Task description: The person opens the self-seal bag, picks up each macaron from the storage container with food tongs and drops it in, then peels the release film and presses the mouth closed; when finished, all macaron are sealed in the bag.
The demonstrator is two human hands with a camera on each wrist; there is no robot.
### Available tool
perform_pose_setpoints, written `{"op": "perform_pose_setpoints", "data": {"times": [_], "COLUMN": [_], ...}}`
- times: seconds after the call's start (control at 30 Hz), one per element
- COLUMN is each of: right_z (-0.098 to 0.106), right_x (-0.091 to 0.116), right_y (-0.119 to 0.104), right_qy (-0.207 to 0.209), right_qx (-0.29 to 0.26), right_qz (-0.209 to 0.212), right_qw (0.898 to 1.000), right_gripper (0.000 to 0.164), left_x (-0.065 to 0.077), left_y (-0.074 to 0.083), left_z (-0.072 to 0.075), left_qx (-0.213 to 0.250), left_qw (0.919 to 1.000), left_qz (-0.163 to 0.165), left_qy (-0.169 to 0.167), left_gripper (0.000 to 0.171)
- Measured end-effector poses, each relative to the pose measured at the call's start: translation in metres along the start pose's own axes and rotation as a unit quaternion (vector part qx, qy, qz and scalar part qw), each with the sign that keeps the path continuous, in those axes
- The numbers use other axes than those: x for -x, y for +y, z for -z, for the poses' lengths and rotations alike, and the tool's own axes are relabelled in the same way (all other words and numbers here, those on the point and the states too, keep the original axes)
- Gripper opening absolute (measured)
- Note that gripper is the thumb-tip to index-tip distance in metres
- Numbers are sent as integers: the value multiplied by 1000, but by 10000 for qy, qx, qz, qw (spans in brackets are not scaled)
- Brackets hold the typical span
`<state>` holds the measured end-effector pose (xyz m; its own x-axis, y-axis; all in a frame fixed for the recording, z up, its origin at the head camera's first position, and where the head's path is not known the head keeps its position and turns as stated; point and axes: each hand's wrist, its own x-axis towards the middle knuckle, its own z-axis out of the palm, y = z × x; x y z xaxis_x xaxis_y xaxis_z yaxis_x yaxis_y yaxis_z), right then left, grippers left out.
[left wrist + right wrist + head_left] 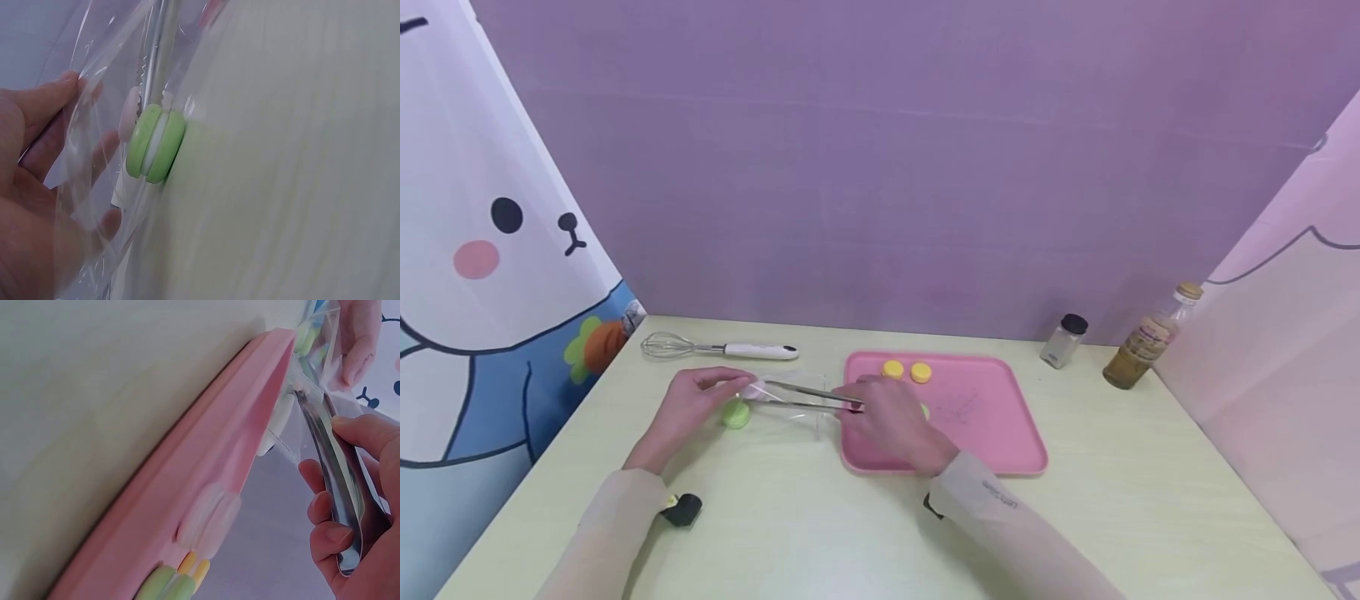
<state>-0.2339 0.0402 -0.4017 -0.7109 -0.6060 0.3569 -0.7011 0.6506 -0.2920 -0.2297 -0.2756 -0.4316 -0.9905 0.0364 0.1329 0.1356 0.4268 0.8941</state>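
My left hand (683, 407) pinches a clear plastic bag (801, 427) between thumb and fingertips, left of the pink tray (992, 433). In my right hand (891, 421) I grip metal tongs (808, 391), whose tips reach into the bag. Between those tips is a pale pink macaron (129, 115), partly hidden by the film. A green macaron (156, 144) with a white filling lies right beside it, at the bag's left end; the left wrist view shows it through or against the film. My right hand hides part of the tray.
Two yellow macarons (906, 371) sit on the tray, with a pink macaron (209, 522) and a green macaron (165, 584) there too. Behind the bag lies a whisk (760, 352). At the back right stand a black-capped jar (1063, 343) and a corked bottle (1141, 346).
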Motion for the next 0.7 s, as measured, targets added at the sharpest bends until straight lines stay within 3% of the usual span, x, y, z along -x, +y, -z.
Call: {"op": "perform_pose_setpoints", "data": {"times": [0.7], "right_z": [-16], "right_x": [-16], "right_y": [-7], "right_qy": [-327], "right_qx": [-333], "right_qz": [-326], "right_qw": [9984], "right_gripper": [26], "left_x": [-1], "left_y": [-2], "left_z": [-2], "left_qx": [-59], "left_qw": [9999], "left_qz": [-91], "left_qy": [1], "left_gripper": [38]}}
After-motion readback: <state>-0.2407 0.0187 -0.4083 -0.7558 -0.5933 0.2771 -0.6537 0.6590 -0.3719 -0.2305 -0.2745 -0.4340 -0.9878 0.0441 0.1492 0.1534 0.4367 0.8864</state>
